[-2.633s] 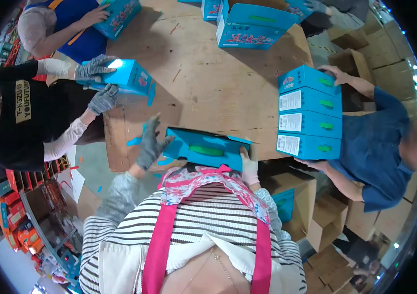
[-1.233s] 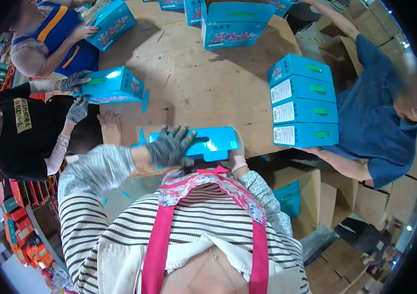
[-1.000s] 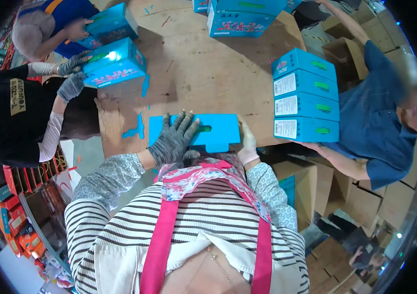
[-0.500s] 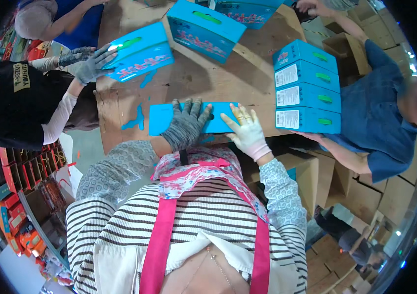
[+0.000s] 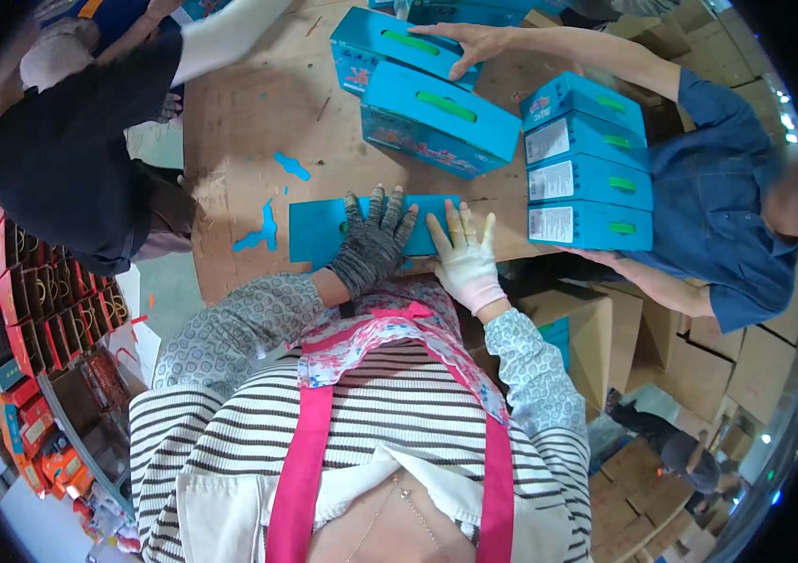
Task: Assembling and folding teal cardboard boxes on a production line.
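A flat-topped blue carton [image 5: 312, 225] lies at the table's near edge, directly before me. Across its middle rests my left hand [image 5: 372, 246], in a grey striped glove, with the fingers spread and flat. In a white glove, my right hand [image 5: 466, 263] lies on the carton's right end, fingers also apart. Neither hand is wrapped round anything. The palms hide part of the carton's top and near side; a bit of green shows beside my left fingers. Beyond stands a blue carton with a green handle [image 5: 446, 105].
Several blue cartons [image 5: 590, 184] stand in a row at the right table edge, against a co-worker [image 5: 708, 178]. That person's hand [image 5: 474, 42] touches a farther carton [image 5: 347, 56]. Blue scraps [image 5: 263, 230] lie on the wooden table [image 5: 230, 122]. Another co-worker [image 5: 70, 159] stands left.
The left co-worker's carton has left that person's hands, and a second carton now stands by the far one, farther right. The right co-worker's arm has reached over them. My hands stay on the carton.
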`<state>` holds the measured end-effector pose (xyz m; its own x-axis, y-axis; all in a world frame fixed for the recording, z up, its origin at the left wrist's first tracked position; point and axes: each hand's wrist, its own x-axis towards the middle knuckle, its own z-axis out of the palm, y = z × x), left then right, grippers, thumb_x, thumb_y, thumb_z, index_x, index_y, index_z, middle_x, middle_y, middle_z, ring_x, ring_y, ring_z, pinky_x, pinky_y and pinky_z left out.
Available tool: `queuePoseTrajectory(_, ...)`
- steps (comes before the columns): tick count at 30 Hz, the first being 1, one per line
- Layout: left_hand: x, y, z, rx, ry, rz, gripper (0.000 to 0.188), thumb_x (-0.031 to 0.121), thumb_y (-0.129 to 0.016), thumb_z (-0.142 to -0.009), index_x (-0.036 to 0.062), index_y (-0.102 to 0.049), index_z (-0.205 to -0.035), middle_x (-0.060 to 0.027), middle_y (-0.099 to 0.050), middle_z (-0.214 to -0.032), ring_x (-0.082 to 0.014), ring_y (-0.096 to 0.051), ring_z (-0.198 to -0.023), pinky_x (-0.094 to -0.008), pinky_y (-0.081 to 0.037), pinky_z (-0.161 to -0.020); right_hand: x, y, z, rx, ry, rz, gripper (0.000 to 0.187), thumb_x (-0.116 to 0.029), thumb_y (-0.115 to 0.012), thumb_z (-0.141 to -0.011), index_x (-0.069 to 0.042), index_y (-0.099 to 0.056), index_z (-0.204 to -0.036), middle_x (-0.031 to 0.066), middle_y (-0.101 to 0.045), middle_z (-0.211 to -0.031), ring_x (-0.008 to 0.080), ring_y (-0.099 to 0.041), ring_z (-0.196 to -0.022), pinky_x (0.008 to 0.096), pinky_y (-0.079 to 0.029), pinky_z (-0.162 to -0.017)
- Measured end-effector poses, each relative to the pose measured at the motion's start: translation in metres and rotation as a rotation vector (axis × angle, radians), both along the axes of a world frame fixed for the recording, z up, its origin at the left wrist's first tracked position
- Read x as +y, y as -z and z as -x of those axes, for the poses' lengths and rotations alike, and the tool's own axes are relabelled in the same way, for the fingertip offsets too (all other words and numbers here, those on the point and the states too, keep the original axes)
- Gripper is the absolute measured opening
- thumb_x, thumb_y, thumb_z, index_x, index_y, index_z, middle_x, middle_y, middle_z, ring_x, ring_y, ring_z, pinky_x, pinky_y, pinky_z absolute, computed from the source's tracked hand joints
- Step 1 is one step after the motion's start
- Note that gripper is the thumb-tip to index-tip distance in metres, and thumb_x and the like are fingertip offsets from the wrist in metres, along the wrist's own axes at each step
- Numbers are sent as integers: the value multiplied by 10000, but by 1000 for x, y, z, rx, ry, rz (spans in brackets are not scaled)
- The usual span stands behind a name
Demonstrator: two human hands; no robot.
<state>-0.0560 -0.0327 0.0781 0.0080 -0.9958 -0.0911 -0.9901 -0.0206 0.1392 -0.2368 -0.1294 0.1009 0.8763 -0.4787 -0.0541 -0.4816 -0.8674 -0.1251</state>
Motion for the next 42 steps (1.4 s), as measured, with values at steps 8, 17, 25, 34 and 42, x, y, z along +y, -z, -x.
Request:
queuePoseTrajectory(8,4,10,0,-87,24,72,865,557,-570,-821,95,-288,-1496,-258,-227,-1535,-469,-277,-1378,-775,-159,-998,60,32,48,-25,-265,-187,433,-263,-605,-791,-131,-639,-1202,79,-631,-1233,223,-512,-1244,514,-331,-1079)
queuePoseTrajectory(17,4,0,1,-73,33,70,935,609,-589,-802,79,-265,-1502,-268,-290,-1497,-461,-325,-1345,-747,-184,-1010,64,44,16,-542,624,-1122,426,-374,-551,-980,44,-622,-946,106,-641,-799,130,-570,-748,281,-464,-686)
queuePoseTrajectory(25,-8,-9,-22,67,113,52,1063,491,-780,-649,150,-261,-1512,-215,-425,-1374,-406,-432,-1237,-598,-311,-1007,60,21,-27,-673,1108,-1535,516,-490,-552,-953,14,-626,-877,115,-677,-776,183,-647,-626,306,-516,-554)
queuePoseTrajectory(34,-12,-9,-21,56,138,48,1072,482,-788,-645,125,-262,-1509,-246,-413,-1383,-423,-440,-1218,-595,-309,-1007,58,53,-15,-584,862,-1078,461,-388,-588,-959,10,-617,-727,103,-632,-636,178,-635,-546,287,-474,-473)
queuePoseTrajectory(42,-19,-7,-22,33,153,29,1045,415,-786,-644,100,-275,-1500,-264,-423,-1357,-427,-453,-1195,-593,-336,-986,46,23,-23,-711,1118,-1729,416,-373,-551,-980,30,-608,-894,151,-676,-752,233,-679,-644,294,-544,-564)
